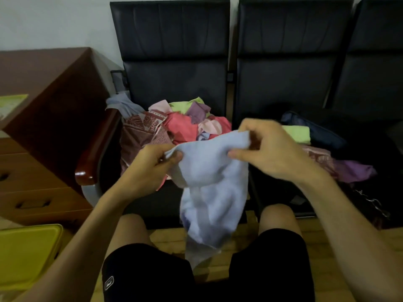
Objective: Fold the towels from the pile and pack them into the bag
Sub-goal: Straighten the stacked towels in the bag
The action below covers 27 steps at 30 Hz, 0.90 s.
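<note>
While we hold the pale blue terry towel (209,171) up in front of us, its upper edge is stretched between our two hands and the rest hangs crumpled between our knees. Our left hand (152,164) pinches one top corner between thumb and fingers; our right hand (270,149) grips the opposite top edge, fingers curled over the cloth. Motion blur softens the towel's lower folds, so we cannot tell how it is doubled. Behind it, on the leftmost black padded seat (174,83), lies the heap of unfolded towels (174,125): pink, green, purple, maroon-patterned and grey pieces overlap too much for a sure count. On the second seat we make out three folded towels (316,149), green, maroon-patterned and purple, beside a dark navy bag (316,131) whose outline sinks into shadow. Three seats show, the rightmost cut off. A brown wooden cabinet (43,105) stands left, and a yellow plastic lid (28,253) lies below it.
</note>
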Each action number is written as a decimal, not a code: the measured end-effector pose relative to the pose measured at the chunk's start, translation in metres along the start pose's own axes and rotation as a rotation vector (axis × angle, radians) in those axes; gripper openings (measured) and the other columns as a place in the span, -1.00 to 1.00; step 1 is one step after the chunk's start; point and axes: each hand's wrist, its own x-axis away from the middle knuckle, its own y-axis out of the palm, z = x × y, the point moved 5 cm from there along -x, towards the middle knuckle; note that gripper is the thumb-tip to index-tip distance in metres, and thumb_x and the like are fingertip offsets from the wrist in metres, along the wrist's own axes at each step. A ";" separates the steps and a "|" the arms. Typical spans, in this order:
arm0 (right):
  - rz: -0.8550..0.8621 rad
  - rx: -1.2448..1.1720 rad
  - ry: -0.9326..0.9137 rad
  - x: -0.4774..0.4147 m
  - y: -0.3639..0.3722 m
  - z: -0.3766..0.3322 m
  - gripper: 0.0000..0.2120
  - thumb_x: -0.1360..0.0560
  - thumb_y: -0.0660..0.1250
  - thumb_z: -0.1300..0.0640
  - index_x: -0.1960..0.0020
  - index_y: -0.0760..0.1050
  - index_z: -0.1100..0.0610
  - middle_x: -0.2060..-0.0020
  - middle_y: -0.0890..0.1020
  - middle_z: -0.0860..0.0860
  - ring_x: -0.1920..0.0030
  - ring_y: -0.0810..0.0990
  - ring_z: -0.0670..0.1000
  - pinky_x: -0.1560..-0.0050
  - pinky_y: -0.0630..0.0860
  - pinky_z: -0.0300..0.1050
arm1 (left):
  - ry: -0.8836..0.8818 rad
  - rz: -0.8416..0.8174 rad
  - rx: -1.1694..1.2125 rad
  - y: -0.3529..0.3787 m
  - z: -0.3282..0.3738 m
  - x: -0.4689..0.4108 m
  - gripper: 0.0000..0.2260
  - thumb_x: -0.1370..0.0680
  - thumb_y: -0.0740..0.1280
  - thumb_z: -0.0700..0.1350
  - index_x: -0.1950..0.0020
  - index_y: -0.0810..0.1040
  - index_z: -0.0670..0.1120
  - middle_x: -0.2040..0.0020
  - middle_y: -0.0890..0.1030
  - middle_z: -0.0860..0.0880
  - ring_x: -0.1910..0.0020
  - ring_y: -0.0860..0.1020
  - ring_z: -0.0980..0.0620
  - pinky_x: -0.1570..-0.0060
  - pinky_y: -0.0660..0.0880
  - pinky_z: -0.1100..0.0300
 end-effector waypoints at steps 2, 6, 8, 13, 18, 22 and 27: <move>0.053 -0.026 0.026 -0.005 -0.004 0.005 -0.75 -0.36 0.57 0.23 0.11 0.53 0.03 0.28 0.61 0.01 0.28 0.59 -0.04 0.21 0.56 -0.04 | -0.028 0.066 0.017 -0.008 -0.001 0.001 -0.57 -0.62 0.17 0.15 0.03 0.60 -0.19 0.13 0.63 -0.17 0.16 0.59 -0.17 0.16 0.56 -0.07; 0.098 -0.170 0.194 -0.009 -0.011 0.027 -0.43 -0.36 0.56 0.26 -0.31 0.48 0.01 0.14 0.69 -0.07 0.08 0.68 -0.09 -0.02 0.62 -0.10 | -0.013 0.113 0.146 -0.012 0.011 0.002 -0.66 -0.60 0.20 0.05 0.04 0.59 -0.21 0.14 0.60 -0.23 0.21 0.58 -0.15 0.20 0.56 0.02; 0.016 -0.171 0.234 -0.006 0.001 0.030 -0.63 -0.39 0.54 0.24 -0.14 0.60 0.01 0.10 0.71 -0.08 0.04 0.69 -0.09 -0.11 0.63 0.00 | -0.033 0.170 0.193 -0.014 0.012 0.000 -0.74 -0.64 0.22 -0.09 0.01 0.60 -0.24 0.15 0.60 -0.28 0.29 0.58 0.00 0.28 0.56 0.16; 0.081 -0.419 0.269 0.006 0.003 0.025 -0.80 -0.40 0.51 0.21 -0.01 0.65 0.05 0.05 0.73 -0.05 0.02 0.71 -0.05 -0.05 0.65 -0.06 | -0.099 0.186 0.415 -0.015 0.012 0.001 -0.76 -0.67 0.19 -0.14 -0.15 0.62 -0.20 -0.04 0.68 -0.21 -0.04 0.65 -0.18 -0.07 0.61 -0.08; 0.111 -0.551 0.275 0.014 0.007 0.025 -0.81 -0.42 0.48 0.25 -0.01 0.65 0.07 0.04 0.73 -0.03 0.00 0.70 -0.04 -0.01 0.64 -0.15 | -0.124 0.148 0.483 -0.009 0.021 0.001 -0.72 -0.68 0.11 -0.06 -0.17 0.59 -0.10 -0.09 0.65 -0.16 -0.12 0.61 -0.18 -0.11 0.60 0.00; 0.134 -0.602 0.278 0.020 0.004 0.029 -0.80 -0.40 0.47 0.26 -0.02 0.65 0.15 0.02 0.73 0.04 -0.03 0.70 0.01 -0.06 0.62 -0.09 | -0.099 0.128 0.437 -0.009 0.027 -0.001 -0.72 -0.68 0.10 -0.06 -0.19 0.59 -0.08 -0.14 0.63 -0.14 -0.15 0.60 -0.13 -0.21 0.56 0.01; 0.187 -0.622 0.246 0.023 -0.001 0.033 -0.79 -0.45 0.45 0.26 -0.08 0.64 0.13 0.00 0.72 0.02 -0.03 0.69 -0.03 0.03 0.61 -0.19 | -0.030 0.118 0.349 -0.011 0.040 -0.007 -0.72 -0.60 0.14 0.08 -0.12 0.59 0.03 -0.08 0.65 -0.02 -0.09 0.63 -0.01 -0.14 0.59 -0.03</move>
